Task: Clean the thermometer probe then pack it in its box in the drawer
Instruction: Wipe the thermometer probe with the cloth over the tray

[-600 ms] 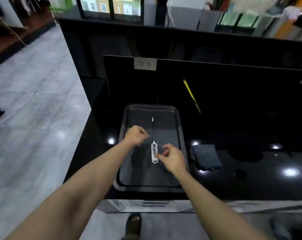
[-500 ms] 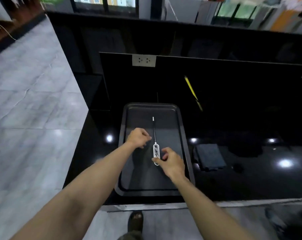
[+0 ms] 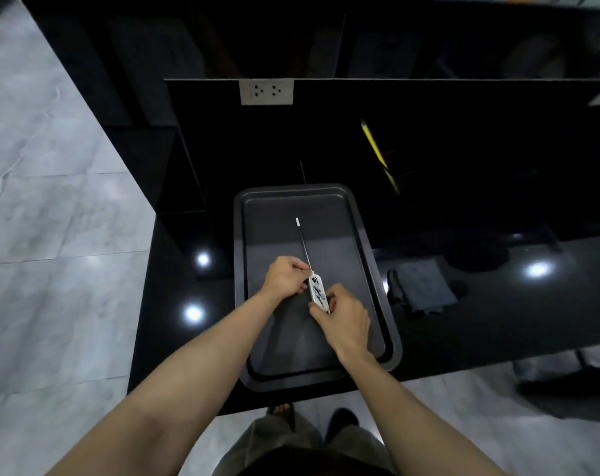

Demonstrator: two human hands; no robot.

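Observation:
The thermometer (image 3: 317, 287) has a white handle smeared with dark marks and a thin dark probe with a white tip pointing away from me. It lies over a dark baking tray (image 3: 381, 304) on the black counter. My right hand (image 3: 343, 316) pinches the near end of the handle. My left hand (image 3: 285, 276) closes its fingers on the handle's far end, where the probe starts. No box or drawer is visible.
A folded grey cloth (image 3: 420, 286) lies on the counter right of the tray. A yellow pencil-like stick (image 3: 377, 154) leans at the back. A wall socket (image 3: 266, 92) sits on the black back panel. My feet show below the counter edge.
My right hand closed on the handle's near end, and my left hand moved in to grip its far end. The camera tilted down and closer.

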